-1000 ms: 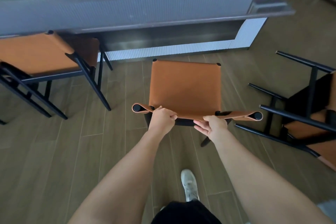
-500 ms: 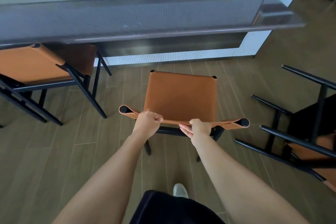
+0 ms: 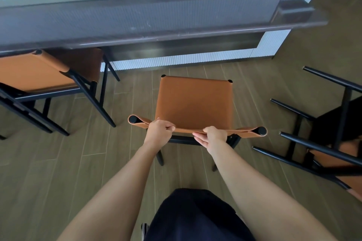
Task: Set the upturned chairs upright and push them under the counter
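An upright chair (image 3: 194, 101) with a tan leather seat and black frame stands on the floor in front of the dark counter (image 3: 156, 25). My left hand (image 3: 158, 131) grips the top edge of its leather backrest left of centre. My right hand (image 3: 213, 137) holds the same edge right of centre, fingers under it and thumb on top. A second tan chair (image 3: 33, 72) stands upright at the left, its seat partly under the counter. A third chair (image 3: 333, 143) lies tipped over at the right, black legs pointing left and up.
The floor is wood-look planks (image 3: 58, 162). A ribbed white panel (image 3: 186, 60) closes the counter's base behind the middle chair. The counter ends at the upper right, with open floor (image 3: 323, 49) beyond its corner.
The middle chair has moved forward toward the counter with both hands on its backrest, and I have stepped after it. The counter edge now sits lower and nearer in view.
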The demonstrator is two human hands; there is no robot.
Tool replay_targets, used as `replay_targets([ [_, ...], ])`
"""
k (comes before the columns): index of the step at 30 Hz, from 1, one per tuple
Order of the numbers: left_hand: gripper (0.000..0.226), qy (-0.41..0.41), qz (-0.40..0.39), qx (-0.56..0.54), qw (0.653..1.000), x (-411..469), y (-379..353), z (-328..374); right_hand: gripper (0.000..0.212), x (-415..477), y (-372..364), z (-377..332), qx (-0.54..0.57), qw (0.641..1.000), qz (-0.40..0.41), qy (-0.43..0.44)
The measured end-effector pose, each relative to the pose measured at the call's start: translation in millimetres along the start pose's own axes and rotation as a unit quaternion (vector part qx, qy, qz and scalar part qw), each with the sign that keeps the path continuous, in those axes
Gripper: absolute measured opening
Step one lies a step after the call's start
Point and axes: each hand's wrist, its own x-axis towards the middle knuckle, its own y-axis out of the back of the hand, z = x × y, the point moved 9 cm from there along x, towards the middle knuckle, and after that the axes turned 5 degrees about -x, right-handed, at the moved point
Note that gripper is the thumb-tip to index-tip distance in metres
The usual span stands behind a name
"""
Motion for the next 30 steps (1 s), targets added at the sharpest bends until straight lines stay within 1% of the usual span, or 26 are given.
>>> replay_targets([
  [4,0.024,0.002,0.017,-0.025,1.000,-3.6,1.5,1.0,0.020,-3.0,1.0,-1.2,-0.011,1.000,-0.012,-0.012],
  [6,0.024,-0.012,0.022,-0.012,1.000,-6.8,1.1,4.8,0.016,-2.2,1.3,-0.9,-0.027,0.999,-0.028,-0.017],
  [9,0.023,-0.025,0.039,0.009,0.999,-14.1,2.0,8.0,0.023,1.1,4.0,1.4,-0.079,0.995,-0.054,-0.011],
  [10,0.022,-0.018,0.051,-0.007,0.998,-17.0,4.7,6.2,0.025,3.1,6.2,3.0,-0.095,0.994,-0.060,-0.013],
  [12,0.020,0.009,0.088,-0.089,0.992,-23.8,13.0,-1.4,0.032,5.7,9.4,8.1,-0.119,0.988,-0.087,-0.037],
  [14,0.019,0.052,0.150,-0.196,0.968,-34.0,24.2,-13.2,0.043,6.0,11.9,13.3,-0.140,0.981,-0.116,-0.070],
  [16,0.015,0.093,0.230,-0.272,0.930,-45.1,33.0,-25.1,0.046,10.3,15.7,14.5,-0.141,0.980,-0.116,-0.083],
  [18,0.012,0.128,0.282,-0.332,0.891,-50.4,33.6,-34.3,0.043,14.9,18.8,12.9,-0.097,0.987,-0.101,-0.083],
  [21,0.006,0.190,0.321,-0.435,0.819,-50.1,23.4,-43.4,0.045,18.8,22.7,7.0,-0.017,0.993,-0.080,-0.083],
  [23,0.014,0.244,0.309,-0.497,0.773,-44.8,10.5,-48.6,0.046,21.2,23.5,2.8,0.016,0.994,-0.072,-0.082],
  [25,0.028,0.289,0.252,-0.551,0.741,-34.5,-7.9,-49.4,0.045,21.5,20.2,-0.5,0.041,0.992,-0.075,-0.088],
  [27,0.045,0.322,0.181,-0.573,0.731,-25.0,-24.9,-46.4,0.043,22.1,15.6,-1.8,0.076,0.989,-0.080,-0.099],
  [30,0.051,0.356,0.099,-0.598,0.711,-15.5,-43.9,-38.0,0.042,25.2,13.6,-3.2,0.100,0.988,-0.070,-0.096],
])
